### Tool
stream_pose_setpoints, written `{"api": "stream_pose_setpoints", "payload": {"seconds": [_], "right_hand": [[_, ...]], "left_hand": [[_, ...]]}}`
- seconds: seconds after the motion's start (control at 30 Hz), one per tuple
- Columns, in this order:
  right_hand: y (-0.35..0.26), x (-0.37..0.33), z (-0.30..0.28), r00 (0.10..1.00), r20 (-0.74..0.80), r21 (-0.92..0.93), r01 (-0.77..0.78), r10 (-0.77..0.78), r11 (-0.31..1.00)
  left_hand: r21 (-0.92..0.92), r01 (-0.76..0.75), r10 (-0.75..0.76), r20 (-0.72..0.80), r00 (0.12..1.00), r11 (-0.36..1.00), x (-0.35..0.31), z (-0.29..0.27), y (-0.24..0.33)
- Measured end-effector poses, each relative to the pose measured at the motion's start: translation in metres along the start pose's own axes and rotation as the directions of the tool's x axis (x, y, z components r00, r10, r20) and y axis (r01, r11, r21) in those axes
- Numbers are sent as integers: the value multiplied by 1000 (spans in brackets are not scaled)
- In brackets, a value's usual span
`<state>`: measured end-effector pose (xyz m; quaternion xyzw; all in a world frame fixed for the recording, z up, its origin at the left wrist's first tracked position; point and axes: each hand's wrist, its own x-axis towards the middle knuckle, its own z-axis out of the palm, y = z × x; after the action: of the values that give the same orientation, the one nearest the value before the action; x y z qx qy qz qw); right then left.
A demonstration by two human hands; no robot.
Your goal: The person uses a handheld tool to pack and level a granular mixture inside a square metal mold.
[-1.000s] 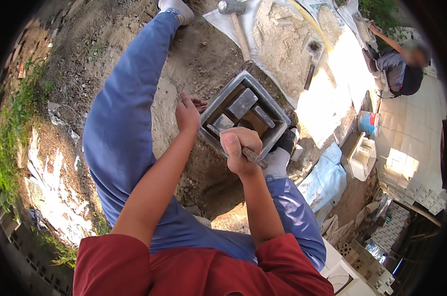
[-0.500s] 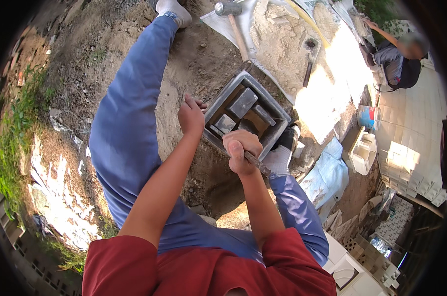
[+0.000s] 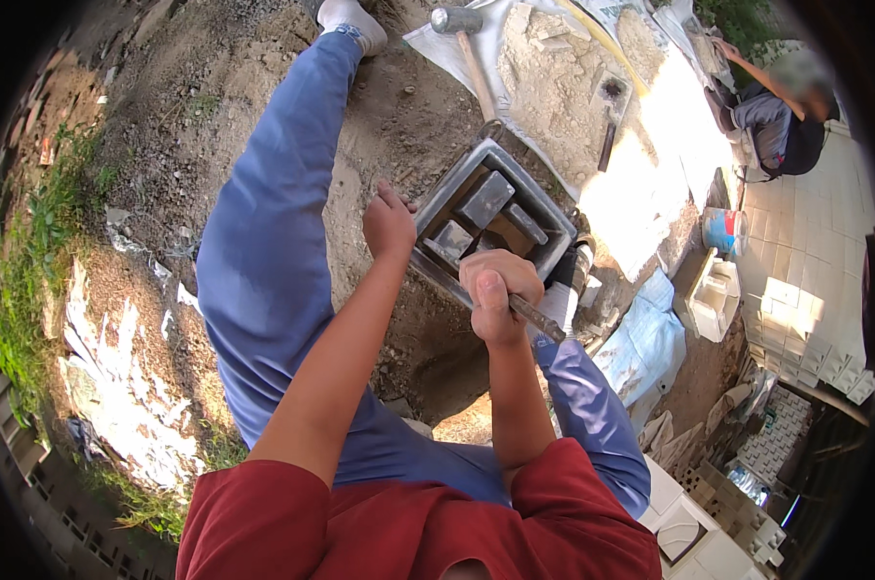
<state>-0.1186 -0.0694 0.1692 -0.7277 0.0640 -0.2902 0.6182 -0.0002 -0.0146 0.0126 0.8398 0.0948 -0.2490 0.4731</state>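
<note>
A grey box-shaped mould stands tilted on the dirt between my legs, with several rectangular grey blocks inside its walls. My right hand is closed around a narrow, worn bar above the near side of the mould. One end of the bar sticks out toward my right shin; its other end is hidden by the fist and cannot be made out. Beside the mould's left wall is my left hand, its fingers loosely stretched, holding nothing visible. Whether it touches the wall is unclear.
Beyond the mould lies a hammer with a wooden handle. Pale powder is heaped on a white sheet, with a dark-handled trowel on it. A bucket, a white block and another person are at right.
The view has shifted slightly, so the scene sits a little farther right. My right fist stays on the bar, whose protruding end now shows more clearly. My left hand remains beside the mould.
</note>
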Motion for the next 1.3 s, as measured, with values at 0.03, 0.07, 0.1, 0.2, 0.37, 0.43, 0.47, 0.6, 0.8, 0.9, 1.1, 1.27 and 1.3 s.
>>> {"api": "stream_pose_setpoints", "payload": {"seconds": [0.03,0.07,0.1,0.2,0.37,0.43,0.47,0.6,0.8,0.9,1.1,1.27,1.3], "right_hand": [[16,-4,4,999,-11,-57,30,-31,998],[27,-10,4,998,-21,-116,59,-62,991],[24,-4,3,996,51,-196,-62,73,979],[-3,9,5,996,-44,-70,-79,76,994],[44,-12,-15,992,-14,-100,-130,129,986],[24,2,-10,985,-5,-68,-172,172,983],[10,8,-5,977,8,-44,-213,214,976],[21,-1,4,994,-84,-278,47,-73,959],[-5,21,-5,999,-52,64,-11,15,998],[29,2,-16,991,-62,-41,-124,121,991],[-7,19,-1,998,64,8,-6,6,1000],[19,13,-5,999,19,-181,-35,39,983],[2,17,-1,998,4,-114,-66,67,991]], "left_hand": [[-3,4,-4,-8,1000,1000,1,2,3],[0,-1,1,2,1000,1000,-3,2,4],[1,12,-12,-11,1000,1000,0,0,0],[-11,25,-25,-11,1000,1000,-4,-4,-7],[-12,-44,44,-34,998,999,0,3,4],[-7,-21,21,-27,999,1000,2,-1,-2],[5,-20,20,-21,1000,1000,-2,-4,-7],[-42,-20,20,-1,1000,999,-1,1,1],[-1,-41,41,-12,999,999,4,-4,4],[16,-45,45,-3,999,999,-5,1,3],[40,-60,61,-13,998,997,0,-9,10],[84,-58,56,34,998,995,-10,-5,7],[78,-50,48,31,998,996,-11,-9,5]]}}
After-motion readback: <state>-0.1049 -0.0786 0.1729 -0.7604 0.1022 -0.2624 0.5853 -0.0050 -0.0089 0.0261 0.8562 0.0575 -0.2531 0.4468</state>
